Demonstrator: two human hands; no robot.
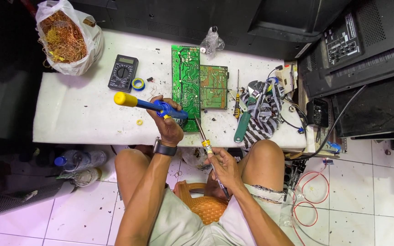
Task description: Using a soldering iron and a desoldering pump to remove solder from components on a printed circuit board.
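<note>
My left hand (166, 122) grips a blue and yellow desoldering pump (146, 105), its nozzle lying on the lower end of a long green circuit board (185, 77). My right hand (224, 166) holds a thin soldering iron (203, 135) with a yellow collar, its tip pointing up at the same end of that board. A smaller green-brown circuit board (214, 86) lies right beside the long one. All of this rests on a white tabletop (83, 114). A dark watch sits on my left wrist.
A dark multimeter (123, 73) and a blue-yellow tape roll (137, 84) lie at left. A bag of copper wire (67, 38) sits at the back left. Screwdrivers, a wrench and a striped cloth (263, 114) crowd the right. Black panels stand behind and at right. Plastic bottles (78, 160) lie on the floor.
</note>
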